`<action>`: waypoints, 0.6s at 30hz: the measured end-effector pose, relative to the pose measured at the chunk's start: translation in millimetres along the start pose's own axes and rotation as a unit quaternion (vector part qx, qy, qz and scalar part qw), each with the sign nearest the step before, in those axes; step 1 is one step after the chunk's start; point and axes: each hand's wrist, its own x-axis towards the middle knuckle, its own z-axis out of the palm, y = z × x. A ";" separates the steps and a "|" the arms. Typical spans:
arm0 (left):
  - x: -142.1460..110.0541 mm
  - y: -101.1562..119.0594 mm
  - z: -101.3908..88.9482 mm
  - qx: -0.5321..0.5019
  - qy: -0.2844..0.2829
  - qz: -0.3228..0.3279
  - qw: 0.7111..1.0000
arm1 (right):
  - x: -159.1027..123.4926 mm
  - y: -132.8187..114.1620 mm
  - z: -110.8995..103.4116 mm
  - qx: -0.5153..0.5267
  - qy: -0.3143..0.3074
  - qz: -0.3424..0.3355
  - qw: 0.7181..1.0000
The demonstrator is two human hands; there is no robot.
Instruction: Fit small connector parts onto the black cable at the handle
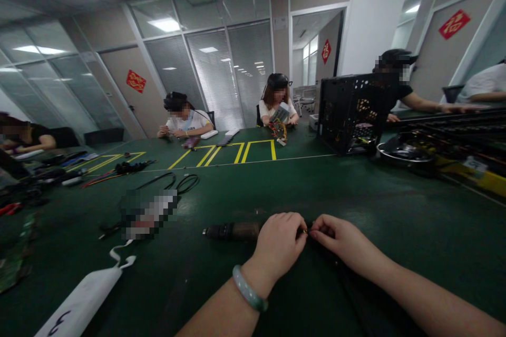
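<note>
Fingers (301,224) of the left hand (277,246) pinch a small, gold-glinting piece (305,231) near the middle of the green worktop (221,195); those of the right hand (340,239) come in close from the right, though whether they grip it too cannot be told. Such fine work seems best done with light fingertip pressure, both hands steadied low and the piece kept in sight. It is too small for its shape to be read. Partly hidden by the left hand, a dark, cylindrical tool (244,231) lies lengthwise, its metal tip pointing left.
</note>
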 end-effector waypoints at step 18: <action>-3.6 0.6 -3.6 0.023 -0.002 0.053 0.998 | -5.6 -30.1 15.3 -0.253 0.084 -0.042 0.963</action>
